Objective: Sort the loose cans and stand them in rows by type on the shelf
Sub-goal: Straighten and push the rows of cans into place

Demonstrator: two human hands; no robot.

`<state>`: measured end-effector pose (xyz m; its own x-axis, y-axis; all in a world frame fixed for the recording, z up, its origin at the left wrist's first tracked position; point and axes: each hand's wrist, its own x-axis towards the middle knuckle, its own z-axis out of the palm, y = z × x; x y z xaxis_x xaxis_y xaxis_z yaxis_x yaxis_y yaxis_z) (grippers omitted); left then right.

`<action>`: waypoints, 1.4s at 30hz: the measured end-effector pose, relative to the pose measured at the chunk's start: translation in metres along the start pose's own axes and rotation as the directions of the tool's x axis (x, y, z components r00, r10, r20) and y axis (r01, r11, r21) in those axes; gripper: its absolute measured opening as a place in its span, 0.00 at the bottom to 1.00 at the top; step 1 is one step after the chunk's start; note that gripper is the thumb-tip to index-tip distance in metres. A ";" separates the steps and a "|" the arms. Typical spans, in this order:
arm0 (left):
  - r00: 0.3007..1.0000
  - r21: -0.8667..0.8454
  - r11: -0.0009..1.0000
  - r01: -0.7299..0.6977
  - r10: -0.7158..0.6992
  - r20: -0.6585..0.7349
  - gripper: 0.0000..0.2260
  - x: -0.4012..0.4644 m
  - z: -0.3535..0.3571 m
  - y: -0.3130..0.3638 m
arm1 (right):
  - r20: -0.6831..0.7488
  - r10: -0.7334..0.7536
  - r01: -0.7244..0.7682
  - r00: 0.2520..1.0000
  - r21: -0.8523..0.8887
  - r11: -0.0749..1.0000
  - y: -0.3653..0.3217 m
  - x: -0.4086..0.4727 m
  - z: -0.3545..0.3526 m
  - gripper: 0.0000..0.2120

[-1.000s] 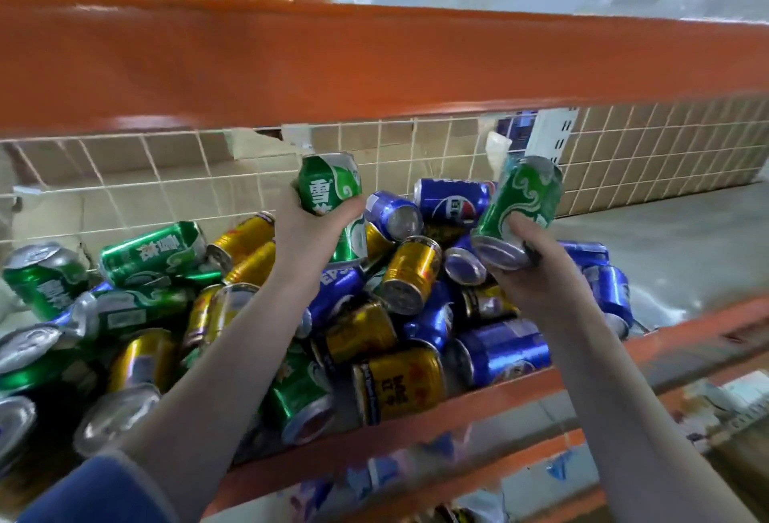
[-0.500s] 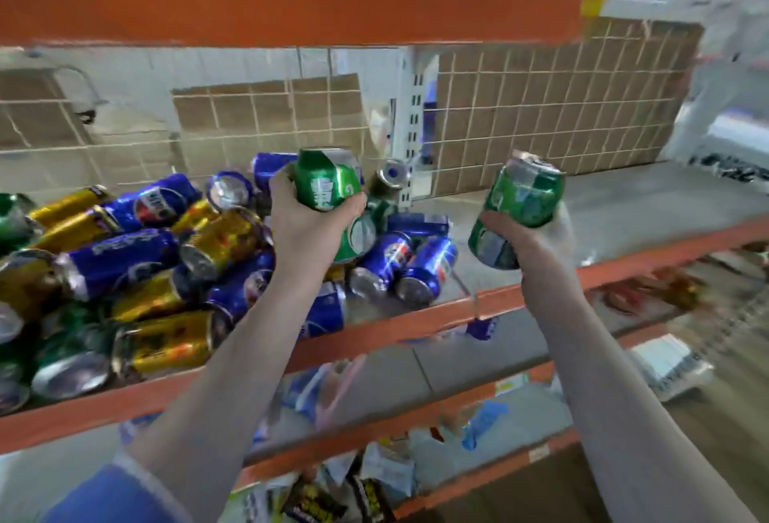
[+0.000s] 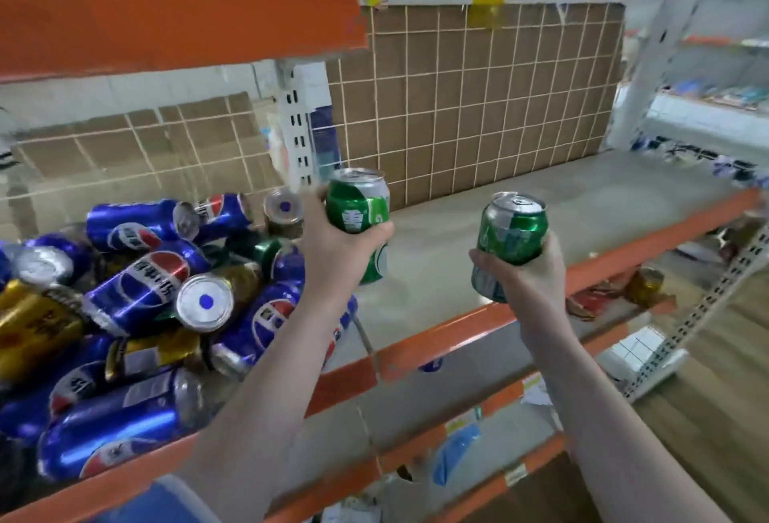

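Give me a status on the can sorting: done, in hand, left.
Done: nothing visible yet; no row of cans stands on the bare grey shelf. In hand: the left hand grips a green can, apparently with a second green can below it; the right hand grips another green can, both over the shelf. Left: the pile of blue, gold and green cans lying loose on the left.

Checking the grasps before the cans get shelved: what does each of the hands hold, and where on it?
Left hand grips green aluminium can round its body; right hand likewise another green can.
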<state>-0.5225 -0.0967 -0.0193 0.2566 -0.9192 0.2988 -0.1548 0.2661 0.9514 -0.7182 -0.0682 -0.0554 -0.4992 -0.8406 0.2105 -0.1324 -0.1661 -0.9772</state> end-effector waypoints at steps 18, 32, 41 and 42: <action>0.951 0.204 0.952 0.229 -0.174 -0.255 0.31 0.112 0.154 -0.087 | 0.194 0.102 -0.096 0.976 -0.041 0.995 0.073 0.193 0.010 0.31; 0.892 0.239 0.935 0.264 -0.142 -0.430 0.38 0.159 0.186 -0.129 | 0.344 0.128 -0.121 0.930 -0.043 0.992 0.120 0.257 0.073 0.39; 0.912 0.337 0.917 0.212 -0.062 -0.405 0.39 0.174 0.182 -0.144 | 0.351 0.094 -0.083 0.932 -0.048 0.995 0.129 0.261 0.111 0.41; 0.915 0.346 0.914 0.213 -0.063 -0.398 0.40 0.174 0.181 -0.143 | 0.360 0.088 -0.077 0.929 -0.043 0.996 0.130 0.262 0.111 0.41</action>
<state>-0.6280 -0.3469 -0.1173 0.6238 -0.7427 0.2434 -0.4169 -0.0528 0.9074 -0.7708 -0.3678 -0.1302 -0.1674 -0.9808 0.0998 -0.1306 -0.0783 -0.9883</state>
